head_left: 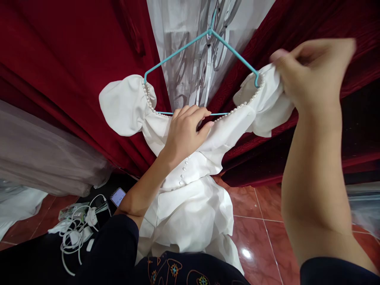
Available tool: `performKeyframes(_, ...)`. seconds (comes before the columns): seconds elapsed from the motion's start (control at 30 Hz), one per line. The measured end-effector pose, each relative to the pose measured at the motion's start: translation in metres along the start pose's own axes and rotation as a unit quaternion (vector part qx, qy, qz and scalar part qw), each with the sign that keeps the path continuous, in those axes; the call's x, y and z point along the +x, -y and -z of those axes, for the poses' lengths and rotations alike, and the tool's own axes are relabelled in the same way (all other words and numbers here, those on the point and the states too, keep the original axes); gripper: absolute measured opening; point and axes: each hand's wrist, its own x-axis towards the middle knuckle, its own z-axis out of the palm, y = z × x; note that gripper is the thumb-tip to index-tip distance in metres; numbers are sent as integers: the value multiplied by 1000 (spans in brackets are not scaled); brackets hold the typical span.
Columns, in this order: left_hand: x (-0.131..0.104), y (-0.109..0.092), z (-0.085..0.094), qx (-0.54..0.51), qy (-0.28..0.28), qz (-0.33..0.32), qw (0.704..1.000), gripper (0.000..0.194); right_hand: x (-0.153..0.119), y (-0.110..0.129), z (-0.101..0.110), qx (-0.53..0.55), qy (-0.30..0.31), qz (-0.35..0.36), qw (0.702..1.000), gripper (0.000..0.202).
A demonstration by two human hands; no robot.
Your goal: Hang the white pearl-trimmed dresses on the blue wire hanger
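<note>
A white dress [190,213] with puffed sleeves, a pearl-trimmed neckline and a row of small buttons hangs from a light blue hanger [178,51]. My left hand [188,132] curls over the front neckline beside the hanger's lower bar, its thumb apart from the forefinger. At the right shoulder, my right hand [311,71] pinches the top of the right puff sleeve [270,99], slightly blurred. The left puff sleeve [121,105] hangs free beyond the other end of the hanger.
Dark red curtains [74,51] flank white decorative metalwork [204,75] behind the hanger. At lower left, tangled white cables [74,237] and a lit phone [118,196] lie on a black surface. Reddish tiles [258,237] cover the floor.
</note>
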Motion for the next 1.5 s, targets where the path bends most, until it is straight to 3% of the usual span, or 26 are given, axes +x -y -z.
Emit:
performKeyframes(0.07,-1,2,0,5,-5,0,1000,7,-9,10,-1,3,-26,-33,999,25)
performKeyframes(0.1,-2,2,0,5,-4,-2,1000,7,-17,16,-1,10,-55,-13,998,18)
performKeyframes(0.17,-4,1,1,4,0,-6,1000,10,-39,32,-2,54,-153,100,982,9)
performKeyframes(0.23,-4,-2,1,3,7,-8,1000,13,-66,49,-7,140,-184,197,953,9)
performKeyframes(0.27,-3,-2,1,3,9,-7,1000,14,-80,56,-12,157,-146,224,951,14)
performKeyframes(0.37,1,2,1,-3,19,-12,1000,20,-114,64,-36,126,55,233,963,20)
performKeyframes(0.43,5,11,2,-14,33,-28,999,27,-128,58,-55,67,106,240,963,36)
performKeyframes(0.53,8,25,9,-46,51,-78,995,32,-136,41,-73,-4,82,278,957,44)
performKeyframes(0.63,1,36,18,-67,-10,-112,991,30,-135,32,-76,-24,78,307,948,52)
performKeyframes(0.73,-14,45,27,-15,-61,-127,990,24,-133,31,-72,-30,92,306,947,48)
performKeyframes(0.9,-30,55,26,68,42,-147,986,23,-134,29,-73,-44,90,308,946,20)
performKeyframes(1.03,-26,52,19,107,145,-140,974,30,-136,29,-74,-64,83,314,944,16)
performKeyframes(1.13,-23,49,18,107,173,-154,967,25,-136,29,-72,-73,94,310,943,17)
performKeyframes(1.23,-20,51,21,90,127,-177,972,16,-133,29,-69,-82,114,310,940,22)
performKeyframes(1.43,-16,63,17,68,-77,-167,981,14,-129,32,-68,-105,122,312,937,29)
performKeyframes(1.5,-16,67,13,84,-102,-161,978,10,-129,36,-68,-127,119,299,938,22)
